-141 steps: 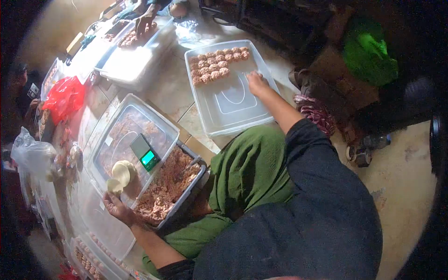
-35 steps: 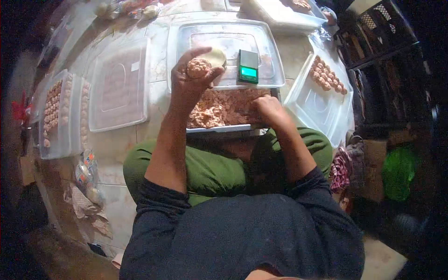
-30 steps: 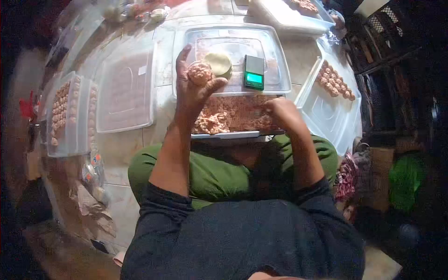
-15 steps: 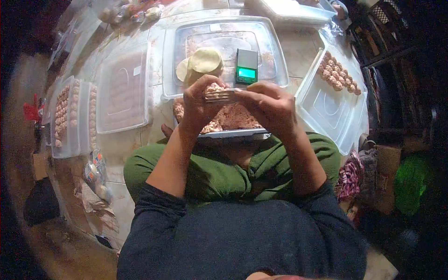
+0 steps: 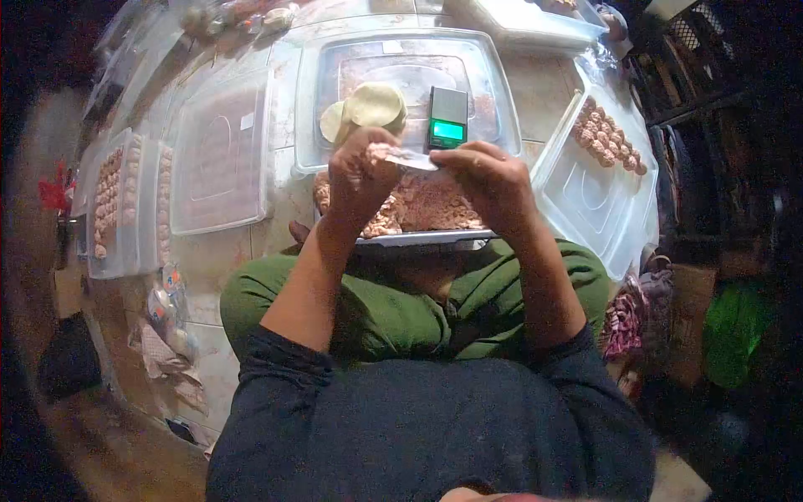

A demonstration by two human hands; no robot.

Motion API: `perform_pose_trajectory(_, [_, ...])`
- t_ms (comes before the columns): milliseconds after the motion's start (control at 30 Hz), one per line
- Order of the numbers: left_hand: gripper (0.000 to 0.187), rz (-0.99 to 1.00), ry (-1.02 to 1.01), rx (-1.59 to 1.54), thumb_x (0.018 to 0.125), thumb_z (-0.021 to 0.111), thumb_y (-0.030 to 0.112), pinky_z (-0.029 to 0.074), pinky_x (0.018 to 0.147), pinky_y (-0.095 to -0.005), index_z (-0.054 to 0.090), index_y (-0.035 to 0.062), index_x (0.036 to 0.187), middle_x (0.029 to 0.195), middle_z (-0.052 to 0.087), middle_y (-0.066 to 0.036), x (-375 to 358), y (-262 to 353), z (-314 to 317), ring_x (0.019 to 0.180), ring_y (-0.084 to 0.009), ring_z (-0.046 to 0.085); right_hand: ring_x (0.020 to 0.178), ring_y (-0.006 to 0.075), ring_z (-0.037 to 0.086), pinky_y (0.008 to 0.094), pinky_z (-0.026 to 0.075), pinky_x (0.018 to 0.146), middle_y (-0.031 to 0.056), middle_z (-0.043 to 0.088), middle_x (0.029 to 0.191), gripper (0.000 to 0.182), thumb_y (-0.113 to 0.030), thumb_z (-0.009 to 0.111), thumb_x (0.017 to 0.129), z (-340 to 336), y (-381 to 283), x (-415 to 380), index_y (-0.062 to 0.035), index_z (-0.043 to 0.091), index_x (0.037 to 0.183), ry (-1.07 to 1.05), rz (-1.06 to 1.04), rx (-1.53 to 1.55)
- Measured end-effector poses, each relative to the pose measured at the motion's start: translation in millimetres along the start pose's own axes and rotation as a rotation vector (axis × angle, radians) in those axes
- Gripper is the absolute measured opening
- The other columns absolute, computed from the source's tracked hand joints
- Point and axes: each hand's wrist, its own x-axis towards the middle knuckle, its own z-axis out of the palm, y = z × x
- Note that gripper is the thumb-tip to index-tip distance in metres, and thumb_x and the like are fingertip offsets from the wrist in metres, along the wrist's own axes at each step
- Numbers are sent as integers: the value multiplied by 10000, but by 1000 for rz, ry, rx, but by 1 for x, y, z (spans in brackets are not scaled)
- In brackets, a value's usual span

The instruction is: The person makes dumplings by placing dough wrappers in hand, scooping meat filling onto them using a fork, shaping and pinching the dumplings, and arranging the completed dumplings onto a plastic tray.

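Note:
My left hand (image 5: 365,174) is closed around a pinkish lump of minced meat (image 5: 379,152); whether a wrapper lies under it is hidden by my fingers. With bent fingers, my right hand (image 5: 492,177) grips a fork (image 5: 414,160), whose bright metal end reaches toward the lump. Both hands are above a tray of minced meat (image 5: 439,205) in front of my lap. Just beyond my left hand, a stack of round pale dough wrappers (image 5: 374,105) sits on a plastic lid (image 5: 493,79). A small digital scale (image 5: 448,113) with a lit green display lies right of the stack.
At right, an open plastic container (image 5: 585,205) holds rows of meat balls (image 5: 606,136). Containers with more balls (image 5: 109,197) stand at far left, beside a covered box (image 5: 219,155). Another tub (image 5: 535,21) is at the back. A cloth (image 5: 167,364) lies on the tiled floor.
The fork has turned in my right hand, so its tines no longer show clearly and a bright flat surface does. My left hand stays around the lump. The view has shifted slightly.

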Motion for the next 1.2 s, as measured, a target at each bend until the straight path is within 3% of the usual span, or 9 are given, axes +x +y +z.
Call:
perform_pose_trajectory(133, [934,-83,112,-395,705,760,186,494,740,-327,147,87,1404,956,573,-137,5,28,12,867,-206,577,798,153,616,275,489,692,108,652,883,214,24,599,781,-10,12,-1,-42,655,977,84,191,172])
perform_pose_trajectory(233, [1106,-159,-40,-336,735,731,189,493,791,-357,-143,112,1408,898,587,-141,6,13,7,863,-234,584,831,98,577,247,467,737,69,653,918,227,24,561,829,-7,19,-6,-39,652,1027,47,368,367])
perform_pose_trajectory(367, [741,6,67,-49,792,664,225,496,724,-345,213,86,1363,833,606,-118,3,13,5,811,-226,599,828,84,576,237,457,755,66,651,899,246,-6,599,815,19,10,-11,-53,651,1050,6,470,554])
perform_pose_trajectory(533, [306,232,-47,24,801,648,280,476,627,-289,577,18,942,815,611,-69,10,-11,-6,737,-161,591,748,202,631,285,506,663,95,641,847,233,-26,651,758,33,-3,-9,-94,664,981,72,44,-1])
perform_pose_trajectory(633, [276,-107,-107,-305,760,701,258,461,628,-261,585,30,863,794,591,-30,3,-7,-3,734,-105,561,730,191,636,271,509,608,121,647,836,223,-8,662,767,28,-2,-2,-69,673,981,169,-212,-108])
perform_pose_trajectory(933, [197,-113,-102,-277,819,657,223,476,650,-244,577,42,827,770,587,-35,3,7,-4,721,-105,576,728,208,639,292,514,617,125,643,829,186,-1,643,770,16,-8,3,-47,665,950,92,-109,-91])
perform_pose_trajectory(1033, [308,79,-16,-92,752,734,202,478,643,-250,538,31,918,784,579,-38,0,-12,6,693,-111,566,721,212,634,296,510,610,123,641,835,172,6,623,783,12,-6,3,-34,659,946,72,-34,-170])
perform_pose_trajectory(1133, [337,-79,-76,-79,741,720,127,454,643,-250,540,23,1006,810,574,-46,0,-5,-1,746,-105,546,723,260,638,326,507,624,109,639,836,191,-47,596,778,14,3,1,-117,656,946,25,-11,-109])
perform_pose_trajectory(1200, [589,-12,-10,-92,711,741,96,471,677,-266,403,35,1189,887,574,-71,4,0,3,795,-130,553,733,256,639,320,505,638,120,638,838,194,-24,596,772,10,8,2,-91,652,945,77,27,-47])
